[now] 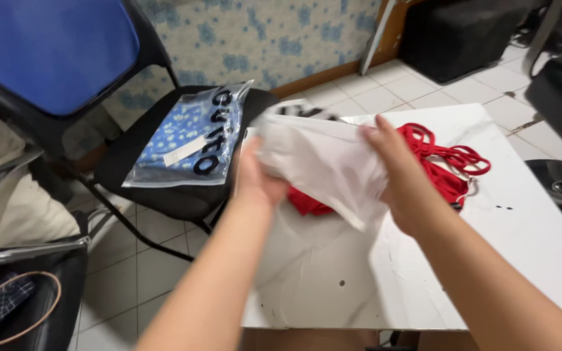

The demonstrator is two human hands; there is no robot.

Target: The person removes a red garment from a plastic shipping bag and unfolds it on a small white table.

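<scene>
My left hand (259, 177) and my right hand (403, 179) both grip a white, translucent plastic bag (323, 156), held just above a white marble-look table (489, 247). The bag is blurred by motion. Under and behind it lies a red garment with thin straps (447, 162), partly hidden by the bag and my right hand. My left hand holds the bag's left end, my right hand its right side.
A black chair (164, 188) to the left of the table carries a clear packet with blue patterned cloth (190, 136). A blue-backed chair (47, 52) stands at the far left. Dark furniture (463, 32) sits at the back right on a tiled floor.
</scene>
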